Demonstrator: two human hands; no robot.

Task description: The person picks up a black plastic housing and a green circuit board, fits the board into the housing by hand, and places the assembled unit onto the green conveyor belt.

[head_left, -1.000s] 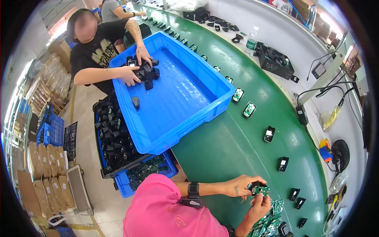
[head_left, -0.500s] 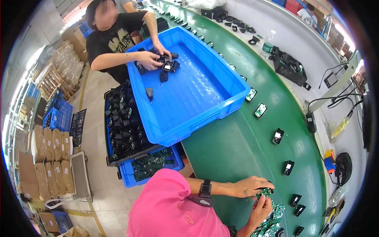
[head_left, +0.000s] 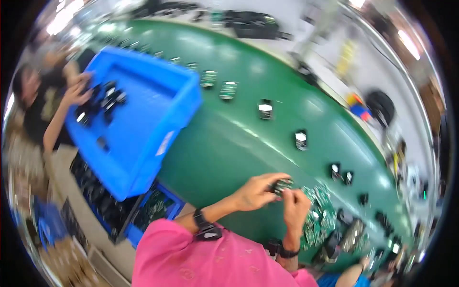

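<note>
Plainly, with both hands — left hand (head_left: 256, 192), right hand (head_left: 295, 210) — pinching one small circuit board (head_left: 283, 185) above the counter (head_left: 229, 143), a loose grip could drop it among the piled boards (head_left: 319, 217).

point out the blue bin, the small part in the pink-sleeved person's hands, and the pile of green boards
blue bin (head_left: 143, 119): head view, bare inner floor.
small part (head_left: 283, 185): head view, its dark body between the fingertips.
pile of green boards (head_left: 320, 217): head view, middle of the pile, right of the hands.

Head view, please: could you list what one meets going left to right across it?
Co-worker's hand → blue tray → left hand → small board → right hand → pile of green boards.
</note>
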